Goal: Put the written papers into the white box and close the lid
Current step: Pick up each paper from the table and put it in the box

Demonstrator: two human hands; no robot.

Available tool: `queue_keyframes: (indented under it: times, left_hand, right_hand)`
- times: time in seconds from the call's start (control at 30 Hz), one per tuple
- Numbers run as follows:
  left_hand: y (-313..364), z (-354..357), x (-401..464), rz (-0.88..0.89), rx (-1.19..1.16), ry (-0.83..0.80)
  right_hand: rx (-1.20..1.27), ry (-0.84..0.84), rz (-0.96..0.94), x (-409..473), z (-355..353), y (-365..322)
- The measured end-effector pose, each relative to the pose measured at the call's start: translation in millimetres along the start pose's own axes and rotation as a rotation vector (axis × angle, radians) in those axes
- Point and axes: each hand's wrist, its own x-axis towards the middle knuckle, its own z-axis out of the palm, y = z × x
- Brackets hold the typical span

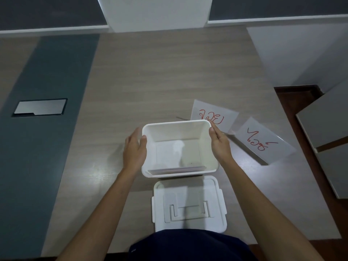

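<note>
The white box (177,127) stands open in the middle of the wooden table. My left hand (134,149) presses flat against its left wall and my right hand (220,146) against its right wall, so both hold the box. Something flat and pale leans against the near inner wall of the box; I cannot tell what it is. The white lid (189,204) lies flat on the table just in front of the box, handle side up. Two papers with red writing lie to the right: one (212,115) behind the box's right corner, another (263,140) further right.
The wooden table (150,76) ends at a dark grey strip with a silver cover plate (40,107) on the left. A white wall panel (301,53) and grey boards (327,125) stand at the right. My dark clothing touches the lid's near edge.
</note>
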Motion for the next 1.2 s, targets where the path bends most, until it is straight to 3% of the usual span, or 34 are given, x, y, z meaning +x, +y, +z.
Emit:
queue_keyframes:
  times: [0.13,0.27,0.5,0.6,0.7,1.03,1.2]
  left_hand:
    - [-4,8,-5,-0.076,-0.262,-0.095]
    - [-2,7,-5,-0.090,-0.352,-0.112]
    - [-7,12,-1,-0.119,-0.363,-0.065]
    - [-9,14,0,-0.117,-0.379,-0.059]
    - [-9,13,-1,-0.131,-0.384,-0.047]
    - [-6,14,-1,-0.130,-0.396,-0.032]
    - [-7,13,-1,-0.115,-0.386,-0.034]
  right_hand:
    - [0.010,-0.007,0.002,1,0,-5]
    - [-0.063,0.045,0.032,16,-3,-20]
    - [-0.611,0.195,-0.302,74,-8,-40]
    - [-0.885,0.145,-0.281,102,-13,-41]
    - [-0.994,0.116,-0.200,118,-14,-36]
    - [-0.763,0.294,-0.361,101,-5,-46]
    - [-0.492,0.379,-0.666,63,6,-107]
